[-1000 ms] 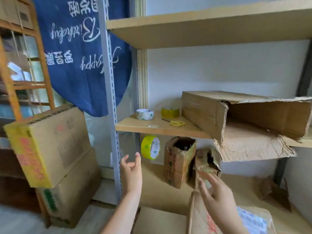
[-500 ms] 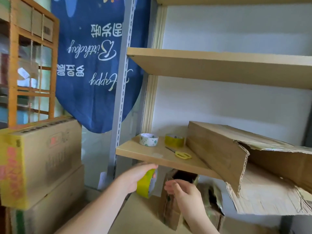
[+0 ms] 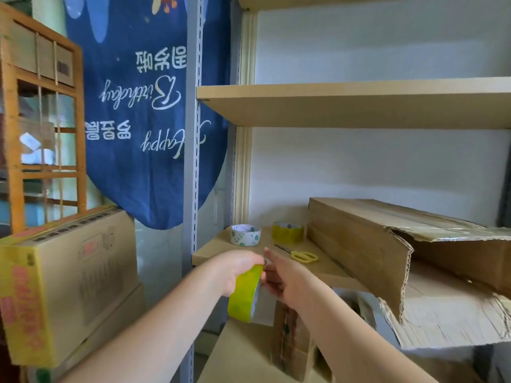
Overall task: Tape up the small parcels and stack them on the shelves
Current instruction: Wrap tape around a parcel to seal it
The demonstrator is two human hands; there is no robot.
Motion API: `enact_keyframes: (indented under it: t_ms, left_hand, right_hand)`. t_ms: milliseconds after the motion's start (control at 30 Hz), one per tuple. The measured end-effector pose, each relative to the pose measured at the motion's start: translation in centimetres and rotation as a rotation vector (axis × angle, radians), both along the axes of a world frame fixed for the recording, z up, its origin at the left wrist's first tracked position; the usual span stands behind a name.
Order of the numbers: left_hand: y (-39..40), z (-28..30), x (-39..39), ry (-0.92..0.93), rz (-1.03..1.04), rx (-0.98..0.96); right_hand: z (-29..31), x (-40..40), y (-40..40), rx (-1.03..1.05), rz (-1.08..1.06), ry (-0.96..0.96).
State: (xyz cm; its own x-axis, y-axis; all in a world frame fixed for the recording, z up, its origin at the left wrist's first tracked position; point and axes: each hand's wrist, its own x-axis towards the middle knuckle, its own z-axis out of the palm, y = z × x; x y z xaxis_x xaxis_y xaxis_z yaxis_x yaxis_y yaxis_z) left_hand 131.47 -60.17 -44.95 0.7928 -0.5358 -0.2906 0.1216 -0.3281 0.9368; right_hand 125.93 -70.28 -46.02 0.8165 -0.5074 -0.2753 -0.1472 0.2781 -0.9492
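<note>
Two hands at lower centre, left hand (image 3: pixel 237 269) grip curled around yellow tape roll (image 3: pixel 244 294), right hand (image 3: pixel 284 280) pinching its edge.

The blue banner (image 3: pixel 143 120) reads "Happy Birthday", hung upside down.

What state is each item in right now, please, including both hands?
Left hand: grips the yellow-green tape roll.
Right hand: fingers at the roll's edge.
White tape roll: lying flat on the shelf.
Yellow tape roll: flat.
Scissors: closed, flat.
Large carton: on its side, end torn open.
</note>
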Motion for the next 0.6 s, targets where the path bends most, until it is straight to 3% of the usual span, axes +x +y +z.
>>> enact_keyframes:
  t_ms: [133,233,333,400,533,600]
  left_hand:
    - [0.2,2.2,-1.7,-0.078,-0.034,0.018]
    - [1.2,3.3,-3.5,-0.176,-0.071,0.056]
    - [2.0,2.6,-5.6,-0.235,-0.097,0.084]
    - [1.8,1.2,-7.2,-0.183,-0.121,0.045]
    - [0.2,-1.8,-10.7,-0.057,-0.163,-0.012]
    - [-0.8,-3.2,-12.4,-0.009,-0.211,0.013]
  right_hand:
    - [0.4,0.3,-0.6,-0.076,-0.009,0.075]
    - [0.8,-0.9,-1.0,-0.022,0.036,-0.017]
    - [0.4,-3.2,-1.9,-0.133,-0.005,-0.131]
    - [-0.3,-5.5,-2.3,-0.326,-0.052,-0.173]
    - [-3.5,-10.1,-3.9,-1.051,-0.089,-0.088]
    - [-5.3,-12.5,-4.7,-1.090,-0.116,-0.020]
